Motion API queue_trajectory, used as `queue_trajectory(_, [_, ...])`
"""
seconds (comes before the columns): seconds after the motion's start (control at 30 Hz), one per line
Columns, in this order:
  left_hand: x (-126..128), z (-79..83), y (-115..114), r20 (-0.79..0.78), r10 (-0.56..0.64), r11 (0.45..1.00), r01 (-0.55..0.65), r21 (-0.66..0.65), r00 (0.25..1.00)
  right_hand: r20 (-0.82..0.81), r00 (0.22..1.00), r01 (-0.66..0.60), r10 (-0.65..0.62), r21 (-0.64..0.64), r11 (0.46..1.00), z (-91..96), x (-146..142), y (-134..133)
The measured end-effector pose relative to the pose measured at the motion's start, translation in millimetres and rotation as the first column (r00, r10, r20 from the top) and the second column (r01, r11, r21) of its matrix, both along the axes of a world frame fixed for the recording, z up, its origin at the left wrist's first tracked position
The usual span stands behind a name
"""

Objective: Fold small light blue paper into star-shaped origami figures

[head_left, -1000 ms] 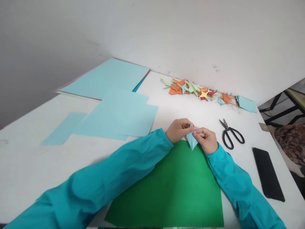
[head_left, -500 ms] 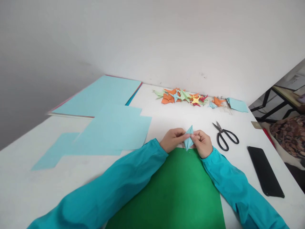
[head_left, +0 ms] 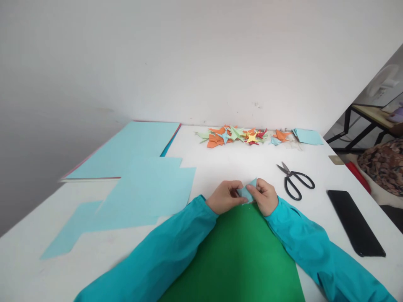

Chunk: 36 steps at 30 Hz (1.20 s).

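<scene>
Thumbs and fingers of the left hand (head_left: pixel 224 197) and right hand (head_left: pixel 266 196) close in a pinch on a small folded blue paper (head_left: pixel 246 195), held at the far end of the green sheet (head_left: pixel 239 260). To me it looks light, crisp and easily creased, best held by its edges. Both forearms angle inward along the sheet's sides, hands nearly meeting.
</scene>
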State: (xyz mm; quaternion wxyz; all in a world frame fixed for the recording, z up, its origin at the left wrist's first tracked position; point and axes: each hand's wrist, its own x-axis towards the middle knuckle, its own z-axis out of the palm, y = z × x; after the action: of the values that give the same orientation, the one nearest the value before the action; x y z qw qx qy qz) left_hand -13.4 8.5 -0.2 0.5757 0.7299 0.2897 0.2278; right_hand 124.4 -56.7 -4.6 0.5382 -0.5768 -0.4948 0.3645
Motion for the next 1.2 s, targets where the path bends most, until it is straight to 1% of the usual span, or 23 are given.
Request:
queue_trajectory(0.1, [0,-1.4,-2,-0.029,0.023,1.0,-0.023,0.004,0.999,-0.111,0.993,0.047,-0.049,-0.016,0.999,-1.2,0,2])
queue_trajectory(0.17, [0,-1.6,-3,-0.034,0.02,1.0,-0.02,-0.003,0.999,-0.149,0.987,0.063,-0.067,-0.028,0.998,-1.5,1,4])
queue_trajectory(0.27, [1,-0.2,-4,0.024,0.0,0.997,0.002,-0.078,1.0,-0.118,0.991,0.071,-0.071,-0.007,0.997,-0.4,0,3])
queue_trajectory(0.37, [1,2.0,-5,0.111,0.014,0.988,0.004,-0.156,0.994,-0.091,0.995,0.047,-0.045,0.021,0.999,1.7,-2,2])
queue_trajectory(0.5, [1,2.0,-5,0.172,0.042,0.978,-0.005,-0.211,0.984,-0.146,0.989,0.024,-0.021,0.015,1.0,2.4,-2,2])
queue_trajectory(0.63, [1,2.1,-5,0.146,0.059,0.973,-0.023,-0.232,0.988,-0.158,0.985,0.066,-0.064,0.008,0.998,-2.0,0,5])
queue_trajectory(0.77, [3,4.6,-6,0.118,0.12,0.969,-0.091,-0.228,0.986,-0.197,0.97,0.147,-0.141,0.016,0.989,-6.5,4,8])
queue_trajectory(0.83, [3,4.4,-5,0.164,0.145,0.969,-0.106,-0.225,0.976,-0.191,0.966,0.18,-0.175,0.012,0.984,-5.9,6,8])
queue_trajectory(0.9, [4,2.2,-3,0.231,0.202,0.961,-0.146,-0.236,0.952,-0.176,0.965,0.198,-0.196,-0.004,0.98,-3.6,7,8])
queue_trajectory(0.97, [4,-1.2,1,0.274,0.338,0.925,-0.264,-0.273,0.9,-0.171,0.97,0.169,-0.172,-0.031,0.985,-1.2,8,6])
queue_trajectory(1.0, [3,-3.0,2,0.277,0.41,0.898,-0.331,-0.29,0.869,-0.163,0.978,0.126,-0.131,-0.045,0.991,-0.6,7,5])
queue_trajectory(1.03, [3,-4.5,4,0.286,0.457,0.876,-0.37,-0.31,0.842,-0.145,0.986,0.069,-0.077,-0.058,0.996,-0.5,7,5])
queue_trajectory(1.1, [3,-6.6,7,0.301,0.505,0.849,-0.401,-0.345,0.809,-0.067,0.997,-0.052,0.047,-0.073,0.996,-2.2,5,4])
queue_trajectory(1.13, [3,-7.0,7,0.31,0.515,0.842,-0.404,-0.356,0.8,-0.017,0.996,-0.09,0.089,-0.073,0.993,-3.5,5,3])
queue_trajectory(1.2, [3,-6.5,7,0.323,0.514,0.844,-0.4,-0.358,0.794,0.075,0.989,-0.122,0.127,-0.068,0.99,-6.3,3,3])
